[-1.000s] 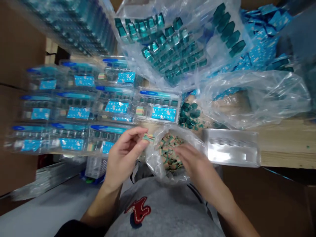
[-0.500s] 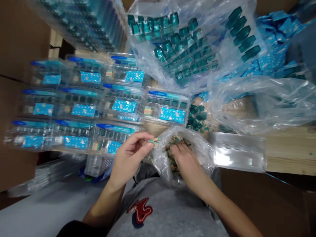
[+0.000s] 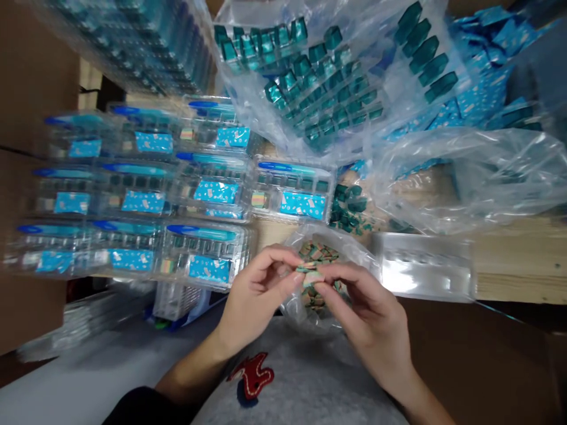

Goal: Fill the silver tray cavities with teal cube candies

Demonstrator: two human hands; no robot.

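Observation:
Between the thumb and fingers of my left hand (image 3: 266, 295) are small flat pieces striped in green, yellow and pink. My right hand (image 3: 363, 313) pinches a similar striped piece (image 3: 312, 277), and the fingertips of both hands meet over a clear plastic bag (image 3: 358, 254). Inside that bag lie many loose striped pieces (image 3: 318, 251). Just beyond my hands is a clear tray case (image 3: 305, 186) holding a blue pen, a patterned blue packet and a striped block. What the pieces are made of I cannot tell.
Several more filled cases (image 3: 208, 251) stand in rows at left. A clear tray (image 3: 425, 265) lies right of the bag, by loose dark-green pieces (image 3: 354, 200). Behind are a large plastic bag of green trays (image 3: 328, 88), blue packets (image 3: 482, 88) and a tall case stack (image 3: 146, 41).
My right hand has come up out of the bag with a striped piece and met my left hand, which has moved right over the bag. The view has shifted slightly.

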